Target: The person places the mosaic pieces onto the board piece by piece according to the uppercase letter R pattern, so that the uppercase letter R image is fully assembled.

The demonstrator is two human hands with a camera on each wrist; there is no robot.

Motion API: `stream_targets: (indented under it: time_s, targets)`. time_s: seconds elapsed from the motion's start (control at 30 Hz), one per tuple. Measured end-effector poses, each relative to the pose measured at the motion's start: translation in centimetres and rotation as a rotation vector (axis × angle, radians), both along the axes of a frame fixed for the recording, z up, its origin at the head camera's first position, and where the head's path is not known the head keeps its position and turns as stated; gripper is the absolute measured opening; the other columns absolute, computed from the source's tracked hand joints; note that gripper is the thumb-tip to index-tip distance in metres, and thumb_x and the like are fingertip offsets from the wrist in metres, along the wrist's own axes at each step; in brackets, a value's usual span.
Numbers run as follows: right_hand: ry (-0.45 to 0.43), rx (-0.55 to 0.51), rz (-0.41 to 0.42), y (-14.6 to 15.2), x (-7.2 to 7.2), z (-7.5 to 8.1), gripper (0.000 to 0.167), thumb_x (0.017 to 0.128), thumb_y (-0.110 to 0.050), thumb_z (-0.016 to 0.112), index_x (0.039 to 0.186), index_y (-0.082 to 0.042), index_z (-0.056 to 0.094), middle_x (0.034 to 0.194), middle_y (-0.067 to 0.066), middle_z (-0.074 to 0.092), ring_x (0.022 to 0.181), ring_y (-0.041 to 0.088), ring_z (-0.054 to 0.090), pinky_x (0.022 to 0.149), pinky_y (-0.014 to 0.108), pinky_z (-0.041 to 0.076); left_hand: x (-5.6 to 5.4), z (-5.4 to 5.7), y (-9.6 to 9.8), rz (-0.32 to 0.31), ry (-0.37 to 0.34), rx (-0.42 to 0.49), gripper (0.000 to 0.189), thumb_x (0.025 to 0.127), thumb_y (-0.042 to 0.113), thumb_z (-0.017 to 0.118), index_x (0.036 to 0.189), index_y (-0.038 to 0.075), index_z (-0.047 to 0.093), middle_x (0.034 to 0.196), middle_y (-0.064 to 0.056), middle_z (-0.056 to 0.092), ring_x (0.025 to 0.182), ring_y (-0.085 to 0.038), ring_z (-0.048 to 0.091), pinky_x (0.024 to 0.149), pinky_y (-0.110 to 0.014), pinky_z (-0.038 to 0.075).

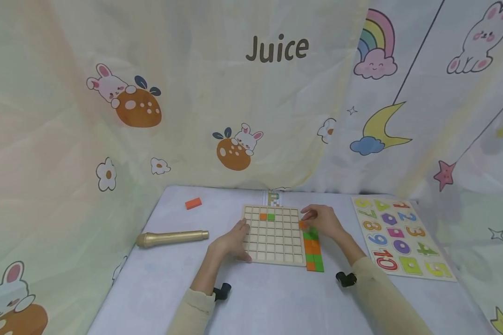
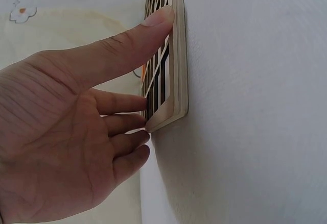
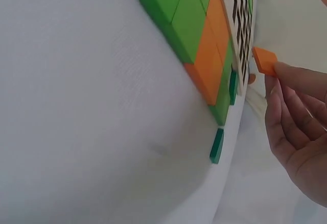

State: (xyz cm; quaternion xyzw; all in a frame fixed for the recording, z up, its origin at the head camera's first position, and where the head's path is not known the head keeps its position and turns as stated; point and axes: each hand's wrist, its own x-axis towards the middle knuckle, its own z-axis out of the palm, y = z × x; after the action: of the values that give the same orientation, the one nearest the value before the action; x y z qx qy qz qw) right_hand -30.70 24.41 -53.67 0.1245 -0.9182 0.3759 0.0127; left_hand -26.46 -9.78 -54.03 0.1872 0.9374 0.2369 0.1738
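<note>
In the head view a wooden grid board (image 1: 275,238) lies on the table, with an orange tile (image 1: 263,217) and a green tile (image 1: 270,217) side by side in its upper cells. My left hand (image 1: 233,242) rests along the board's left side. Its thumb (image 2: 153,22) touches the frame in the left wrist view, fingers spread at the corner. Thumb and fingers of my right hand (image 1: 324,221) pinch an orange square tile (image 3: 264,60), raised beside the board's right edge. Below that hand, green and orange tiles (image 1: 314,253) sit in a block against the board.
Behind the board is a small pattern card (image 1: 274,199). A gold microphone-shaped stick (image 1: 173,238) and an orange block (image 1: 193,203) lie to the left. A number and shape puzzle (image 1: 385,232) lies at right. Dark green pieces (image 3: 217,146) stand near the tiles in the right wrist view.
</note>
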Motion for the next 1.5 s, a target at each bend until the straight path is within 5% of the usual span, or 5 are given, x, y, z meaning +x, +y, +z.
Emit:
stream_targets:
  time_s: [0.8, 1.5]
  targets:
    - [-0.078, -0.199, -0.032, -3.9, -3.3, -1.9, 0.023, 0.09, -0.008, 0.081, 0.113, -0.004, 0.077, 0.096, 0.007, 0.079, 0.088, 0.022, 0.074, 0.08, 0.041, 0.064, 0.5, -0.3, 0.0, 0.02, -0.021, 0.011, 0.118, 0.067, 0.027, 0.099, 0.16, -0.002, 0.034, 0.173, -0.02, 0.014, 0.16, -0.035, 0.013, 0.129, -0.049, 0.024]
    - [-0.091, -0.169, -0.014, -6.7, -4.4, -2.5, 0.022, 0.092, -0.008, 0.08, 0.114, -0.005, 0.076, 0.097, 0.006, 0.078, 0.087, 0.018, 0.073, 0.081, 0.037, 0.063, -0.1, -0.3, -0.1, 0.014, -0.006, 0.001, 0.122, 0.064, 0.029, 0.099, 0.16, -0.003, 0.033, 0.173, -0.018, 0.013, 0.161, -0.034, 0.011, 0.129, -0.047, 0.021]
